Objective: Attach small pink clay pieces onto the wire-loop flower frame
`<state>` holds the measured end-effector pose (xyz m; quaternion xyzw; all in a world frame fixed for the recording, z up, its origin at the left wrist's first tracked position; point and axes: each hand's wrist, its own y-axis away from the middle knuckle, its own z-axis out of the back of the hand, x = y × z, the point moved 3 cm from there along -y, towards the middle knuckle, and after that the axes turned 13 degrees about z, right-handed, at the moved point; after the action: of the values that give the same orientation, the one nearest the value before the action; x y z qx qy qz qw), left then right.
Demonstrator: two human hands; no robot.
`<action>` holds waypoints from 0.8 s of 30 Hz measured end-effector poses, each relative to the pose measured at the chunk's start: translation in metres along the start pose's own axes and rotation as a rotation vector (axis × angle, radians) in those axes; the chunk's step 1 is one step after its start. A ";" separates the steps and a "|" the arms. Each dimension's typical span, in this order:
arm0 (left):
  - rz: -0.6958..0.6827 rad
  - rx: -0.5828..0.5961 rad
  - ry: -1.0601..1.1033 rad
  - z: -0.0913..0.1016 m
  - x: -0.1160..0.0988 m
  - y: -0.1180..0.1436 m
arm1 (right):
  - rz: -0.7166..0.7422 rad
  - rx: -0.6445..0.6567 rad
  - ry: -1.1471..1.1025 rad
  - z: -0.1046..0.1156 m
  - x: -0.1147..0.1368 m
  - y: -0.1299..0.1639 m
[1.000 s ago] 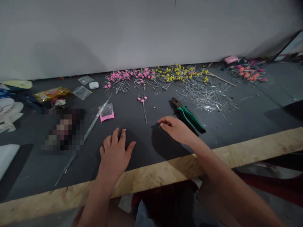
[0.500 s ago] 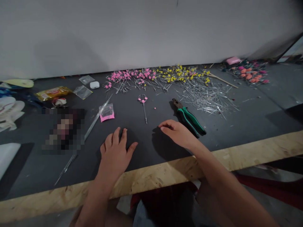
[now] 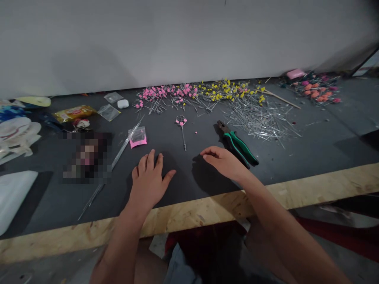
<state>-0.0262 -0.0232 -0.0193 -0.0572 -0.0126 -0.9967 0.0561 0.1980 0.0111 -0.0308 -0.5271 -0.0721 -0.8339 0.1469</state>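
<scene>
- See left hand palm down, fingers spread, on or just above the tabletop; pale speck at the index fingertip, contact uncertain.
- See right hand apart from the left, fingers curled, thumb and index close together; cannot tell any grip.
- Find wire-stemmed piece on the tabletop, between and beyond both hands, in neither; looped head toward the wall, three pink ornaments visible.
- Find small pink bead loose just to its right.
- Judge the lone piece as well advanced; cannot tell whether complete.
- Judge as done, or nearly: pink-topped stems and yellow-topped stems massed along the wall, plus orange-and-magenta cluster far right.
- Judge as left: loose heap of bare wires, pink contents in zip bag. No count possible.
- Note green-handled pliers lying beside the right hand, ungripped.
- Note print on yellow wrapper, too small to read; no legible brand on pliers or white earbud case.
</scene>
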 end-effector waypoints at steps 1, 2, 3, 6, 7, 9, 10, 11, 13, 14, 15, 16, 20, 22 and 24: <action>-0.011 -0.002 -0.009 0.000 0.001 0.004 | 0.002 0.002 -0.005 0.000 0.000 0.000; -0.019 -0.003 -0.017 0.000 0.002 0.010 | 0.005 0.005 -0.011 0.000 0.000 0.000; -0.026 -0.004 -0.022 -0.001 0.004 0.017 | 0.009 0.008 -0.017 0.000 0.000 0.001; -0.046 0.004 -0.032 -0.002 0.008 0.035 | 0.010 0.020 -0.029 0.001 0.002 0.001; -0.053 0.013 -0.033 -0.003 0.009 0.040 | 0.005 0.021 -0.033 0.002 0.003 0.001; -0.060 0.031 -0.028 -0.005 0.011 0.045 | -0.011 0.022 -0.044 0.002 0.004 0.001; -0.056 0.032 -0.023 -0.005 0.011 0.045 | -0.018 0.022 -0.049 0.002 0.005 0.001; -0.049 0.026 -0.016 -0.005 0.012 0.045 | -0.024 0.021 -0.054 0.002 0.005 0.001; -0.032 -0.004 0.000 -0.005 0.012 0.041 | -0.028 0.021 -0.061 0.002 0.005 0.001; -0.023 -0.023 0.009 -0.005 0.012 0.038 | -0.028 0.023 -0.064 0.002 0.005 0.001; -0.018 -0.039 0.018 -0.005 0.011 0.035 | -0.030 0.024 -0.067 0.002 0.006 0.001; -0.015 -0.051 0.025 -0.005 0.010 0.031 | -0.031 0.026 -0.068 0.002 0.006 0.001; -0.011 -0.062 0.027 -0.006 0.005 0.013 | -0.037 0.027 -0.056 0.004 0.007 0.002; -0.008 -0.041 0.025 -0.007 0.002 0.005 | -0.042 0.032 -0.045 0.005 0.008 0.002; -0.009 -0.031 0.023 -0.008 0.000 0.000 | -0.046 0.032 -0.045 0.005 0.007 0.002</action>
<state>-0.0273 -0.0235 -0.0270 -0.0466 0.0032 -0.9976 0.0510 0.2002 0.0097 -0.0222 -0.5415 -0.1007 -0.8237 0.1345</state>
